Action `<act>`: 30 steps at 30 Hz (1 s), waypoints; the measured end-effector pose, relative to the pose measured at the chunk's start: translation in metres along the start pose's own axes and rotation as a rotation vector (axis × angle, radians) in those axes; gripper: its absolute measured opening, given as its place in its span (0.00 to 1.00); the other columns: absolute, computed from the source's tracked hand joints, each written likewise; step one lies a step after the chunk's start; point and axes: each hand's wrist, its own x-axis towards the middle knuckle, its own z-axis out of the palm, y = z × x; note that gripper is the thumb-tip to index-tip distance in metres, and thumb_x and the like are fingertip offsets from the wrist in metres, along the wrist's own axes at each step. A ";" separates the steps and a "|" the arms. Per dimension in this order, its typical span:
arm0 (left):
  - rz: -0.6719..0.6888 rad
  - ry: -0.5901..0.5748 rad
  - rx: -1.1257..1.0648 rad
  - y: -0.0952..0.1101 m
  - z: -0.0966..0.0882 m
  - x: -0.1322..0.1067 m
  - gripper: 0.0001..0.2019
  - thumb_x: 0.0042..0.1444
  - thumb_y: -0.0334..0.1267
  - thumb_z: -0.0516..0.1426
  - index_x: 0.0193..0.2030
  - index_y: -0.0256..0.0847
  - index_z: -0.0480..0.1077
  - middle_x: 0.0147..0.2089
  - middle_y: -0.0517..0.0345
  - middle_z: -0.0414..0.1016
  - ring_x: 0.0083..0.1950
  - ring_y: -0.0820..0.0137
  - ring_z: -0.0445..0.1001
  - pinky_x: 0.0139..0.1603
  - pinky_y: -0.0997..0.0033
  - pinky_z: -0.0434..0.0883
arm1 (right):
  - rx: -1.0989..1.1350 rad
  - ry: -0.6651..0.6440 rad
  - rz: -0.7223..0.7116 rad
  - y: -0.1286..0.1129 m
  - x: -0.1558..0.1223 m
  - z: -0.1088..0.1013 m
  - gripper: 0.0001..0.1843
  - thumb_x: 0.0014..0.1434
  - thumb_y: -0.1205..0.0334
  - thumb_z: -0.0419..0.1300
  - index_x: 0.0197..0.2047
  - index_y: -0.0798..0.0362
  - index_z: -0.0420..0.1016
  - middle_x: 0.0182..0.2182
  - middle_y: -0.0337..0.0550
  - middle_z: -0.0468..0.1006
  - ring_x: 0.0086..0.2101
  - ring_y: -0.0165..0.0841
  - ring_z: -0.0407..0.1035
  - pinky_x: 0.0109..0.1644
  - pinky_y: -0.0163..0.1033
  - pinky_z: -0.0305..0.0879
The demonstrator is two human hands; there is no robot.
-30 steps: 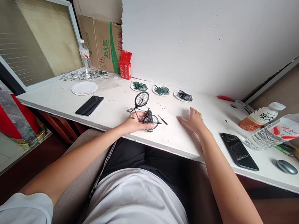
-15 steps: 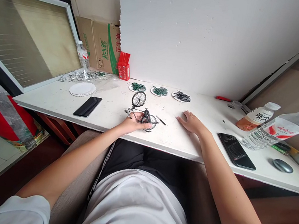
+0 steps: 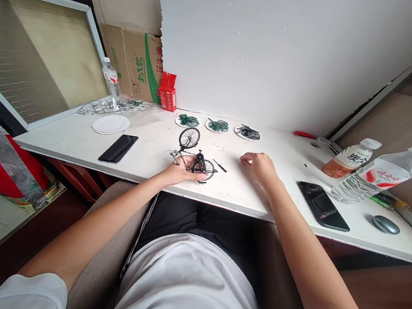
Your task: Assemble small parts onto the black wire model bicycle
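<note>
A small black model bicycle is gripped in my left hand, just above the front part of the table. Its thumb lies across the frame near the lower wheel, while the other wheel points up and away. Right of the bicycle, my right hand is on the tabletop with fingers curled together; whatever may be between its fingertips is too small or hidden to make out. Between the two hands lies a thin dark stick-like tool. Behind them stand white plates with green parts, more green parts and black parts.
Phones lie left and right on the white table. A water bottle, a tea bottle and a mouse are at right. White plates, a red box and a carton are at left.
My right hand has gone from lying flat with fingers stretched to fingers curled in, in nearly the same spot. My left hand still holds the bicycle. The view has shifted slightly.
</note>
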 end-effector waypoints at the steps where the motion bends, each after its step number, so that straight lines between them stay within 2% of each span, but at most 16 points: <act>1: -0.002 0.004 0.006 0.000 0.000 0.000 0.24 0.42 0.45 0.79 0.45 0.40 0.82 0.49 0.49 0.86 0.50 0.58 0.83 0.59 0.55 0.76 | -0.025 -0.002 -0.012 0.000 0.000 0.000 0.15 0.65 0.66 0.59 0.47 0.47 0.88 0.45 0.47 0.89 0.47 0.47 0.80 0.53 0.47 0.72; 4: -0.013 0.012 0.011 0.000 0.000 0.000 0.24 0.42 0.46 0.78 0.45 0.39 0.82 0.48 0.48 0.86 0.49 0.58 0.83 0.59 0.55 0.76 | -0.096 -0.007 -0.038 0.000 0.000 0.001 0.16 0.65 0.66 0.58 0.48 0.47 0.87 0.46 0.47 0.89 0.46 0.47 0.80 0.51 0.45 0.72; 7: -0.025 0.011 -0.014 0.001 0.001 -0.001 0.25 0.42 0.46 0.79 0.46 0.39 0.82 0.49 0.48 0.86 0.50 0.58 0.83 0.59 0.54 0.76 | -0.048 0.002 -0.004 0.000 0.000 0.000 0.15 0.64 0.64 0.59 0.47 0.47 0.87 0.46 0.46 0.89 0.47 0.46 0.80 0.50 0.44 0.72; 12: -0.044 0.042 -0.025 0.006 0.003 -0.004 0.24 0.42 0.45 0.79 0.45 0.39 0.82 0.50 0.48 0.86 0.50 0.59 0.82 0.62 0.53 0.76 | 0.117 0.090 0.104 0.005 0.002 -0.002 0.15 0.66 0.57 0.58 0.48 0.49 0.85 0.47 0.48 0.88 0.44 0.43 0.79 0.48 0.43 0.72; 15: -0.040 0.036 -0.020 0.006 0.003 -0.004 0.24 0.42 0.45 0.79 0.45 0.39 0.83 0.49 0.48 0.86 0.50 0.59 0.82 0.61 0.53 0.76 | 0.120 0.118 0.217 0.010 0.003 -0.002 0.15 0.66 0.54 0.58 0.42 0.50 0.85 0.44 0.51 0.88 0.43 0.44 0.78 0.48 0.45 0.72; 18: -0.040 0.026 -0.032 0.005 0.003 -0.003 0.24 0.42 0.45 0.79 0.45 0.38 0.82 0.50 0.48 0.86 0.50 0.59 0.82 0.61 0.53 0.76 | 0.157 0.046 0.298 0.012 0.004 -0.002 0.11 0.62 0.55 0.62 0.37 0.51 0.85 0.39 0.51 0.87 0.42 0.45 0.78 0.47 0.45 0.72; 21: -0.042 0.022 -0.041 0.005 0.002 -0.003 0.24 0.43 0.45 0.78 0.45 0.38 0.82 0.50 0.48 0.86 0.51 0.59 0.82 0.60 0.55 0.76 | 0.182 -0.017 0.310 0.011 0.004 -0.003 0.08 0.60 0.57 0.65 0.36 0.51 0.85 0.38 0.50 0.87 0.41 0.44 0.79 0.44 0.43 0.71; 30: -0.048 0.018 -0.009 0.002 0.001 -0.002 0.25 0.44 0.46 0.78 0.47 0.38 0.82 0.52 0.47 0.85 0.54 0.57 0.81 0.63 0.51 0.75 | 0.073 -0.101 0.247 0.007 0.002 -0.010 0.12 0.67 0.57 0.65 0.46 0.53 0.87 0.45 0.53 0.87 0.43 0.41 0.78 0.45 0.40 0.69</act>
